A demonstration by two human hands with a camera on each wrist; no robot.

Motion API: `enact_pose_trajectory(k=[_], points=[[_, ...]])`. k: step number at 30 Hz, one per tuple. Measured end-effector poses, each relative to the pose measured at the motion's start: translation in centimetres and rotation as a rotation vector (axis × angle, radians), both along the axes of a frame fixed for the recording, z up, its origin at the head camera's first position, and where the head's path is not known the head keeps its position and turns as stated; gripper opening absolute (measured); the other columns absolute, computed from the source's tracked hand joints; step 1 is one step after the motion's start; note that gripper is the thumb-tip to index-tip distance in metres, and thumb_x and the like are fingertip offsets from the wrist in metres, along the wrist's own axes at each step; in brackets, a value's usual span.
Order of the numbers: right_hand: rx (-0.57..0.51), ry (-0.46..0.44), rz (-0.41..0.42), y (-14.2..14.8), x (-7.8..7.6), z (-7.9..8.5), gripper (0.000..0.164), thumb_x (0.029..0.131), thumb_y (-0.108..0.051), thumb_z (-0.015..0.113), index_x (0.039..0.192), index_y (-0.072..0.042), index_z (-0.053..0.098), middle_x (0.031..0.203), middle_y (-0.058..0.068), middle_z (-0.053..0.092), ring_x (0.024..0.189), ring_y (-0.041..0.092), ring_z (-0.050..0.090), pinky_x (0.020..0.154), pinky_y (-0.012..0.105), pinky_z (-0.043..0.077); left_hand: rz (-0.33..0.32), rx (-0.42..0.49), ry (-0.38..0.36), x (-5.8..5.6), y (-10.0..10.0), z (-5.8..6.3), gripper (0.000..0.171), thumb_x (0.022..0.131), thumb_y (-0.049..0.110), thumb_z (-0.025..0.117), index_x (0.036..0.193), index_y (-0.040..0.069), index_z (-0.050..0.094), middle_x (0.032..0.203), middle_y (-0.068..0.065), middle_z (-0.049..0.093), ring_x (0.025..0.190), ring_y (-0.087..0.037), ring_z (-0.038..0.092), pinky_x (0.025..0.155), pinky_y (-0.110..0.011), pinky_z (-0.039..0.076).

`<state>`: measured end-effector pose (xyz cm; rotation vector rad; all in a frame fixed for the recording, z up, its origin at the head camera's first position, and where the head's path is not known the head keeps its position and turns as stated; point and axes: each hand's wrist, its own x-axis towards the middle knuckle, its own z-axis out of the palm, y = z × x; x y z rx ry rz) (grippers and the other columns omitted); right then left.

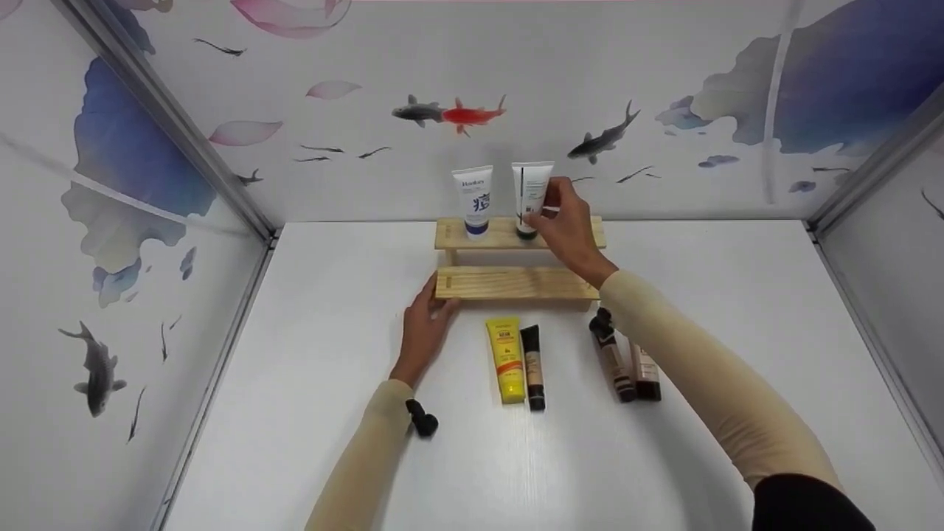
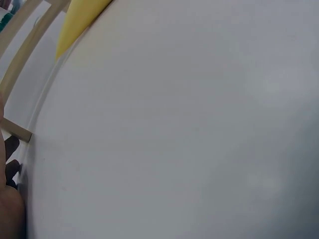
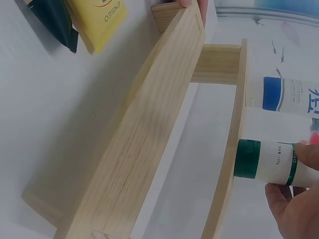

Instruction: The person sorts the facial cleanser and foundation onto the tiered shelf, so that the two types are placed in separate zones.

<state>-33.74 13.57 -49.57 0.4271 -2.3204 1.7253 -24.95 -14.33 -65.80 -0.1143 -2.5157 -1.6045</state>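
Observation:
A two-tier wooden rack (image 1: 518,283) stands against the back wall. My left hand (image 1: 426,328) grips the left end of its lower tier, and fingertips (image 3: 202,6) show on that end in the right wrist view. On the upper tier my right hand (image 1: 568,225) holds a white tube (image 1: 532,188) with a dark green cap (image 3: 247,158), upright with the cap down. To its left, a white tube with blue print (image 1: 473,193) stands on its blue cap, untouched. The left wrist view shows mostly table and only an edge of the left hand (image 2: 11,211).
In front of the rack lie a yellow tube (image 1: 506,361) and a slim black-and-beige tube (image 1: 533,369), side by side. Further right, a brown tube (image 1: 613,361) and a pinkish tube with a dark cap (image 1: 647,376) lie by my right forearm. Printed walls enclose the white table (image 1: 332,295).

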Motion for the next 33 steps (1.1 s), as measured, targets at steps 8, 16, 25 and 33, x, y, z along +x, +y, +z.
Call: enact_pose_trajectory(k=[8, 16, 25, 33], points=[[0.001, 0.007, 0.025, 0.0, 0.2, -0.1, 0.049, 0.098, 0.007, 0.078, 0.142, 0.003, 0.054, 0.132, 0.018, 0.067, 0.121, 0.028, 0.068, 0.107, 0.043, 0.061, 0.004, -0.013, 0.001, -0.1, -0.1, -0.1, 0.085, 0.107, 0.058, 0.066, 0.172, 0.011, 0.038, 0.173, -0.007, 0.045, 0.160, -0.024, 0.041, 0.133, -0.042, 0.033], [0.031, -0.029, 0.023, 0.3, 0.3, -0.3, 0.053, 0.100, 0.000, 0.080, 0.147, 0.000, 0.054, 0.138, 0.017, 0.066, 0.126, 0.030, 0.067, 0.114, 0.048, 0.056, 0.011, -0.021, -0.002, 0.0, 0.0, 0.0, 0.084, 0.107, 0.056, 0.066, 0.172, 0.012, 0.037, 0.173, -0.007, 0.045, 0.160, -0.024, 0.042, 0.133, -0.041, 0.033], [0.045, -0.058, 0.035, 1.6, 1.2, -1.0, 0.056, 0.101, -0.004, 0.077, 0.151, 0.003, 0.054, 0.139, 0.019, 0.065, 0.129, 0.033, 0.064, 0.118, 0.054, 0.051, 0.004, -0.025, 0.000, 0.1, 0.1, 0.3, 0.085, 0.107, 0.059, 0.064, 0.173, 0.013, 0.036, 0.173, -0.003, 0.044, 0.159, -0.022, 0.043, 0.133, -0.042, 0.035], [0.038, -0.065, 0.064, 2.7, 2.9, -1.1, 0.059, 0.101, -0.001, 0.079, 0.151, 0.008, 0.051, 0.141, 0.029, 0.060, 0.131, 0.042, 0.061, 0.120, 0.055, 0.049, 0.003, -0.014, 0.006, 0.1, 0.1, 0.2, 0.080, 0.109, 0.048, 0.068, 0.173, 0.011, 0.036, 0.171, -0.007, 0.048, 0.152, -0.024, 0.053, 0.129, -0.043, 0.040]])
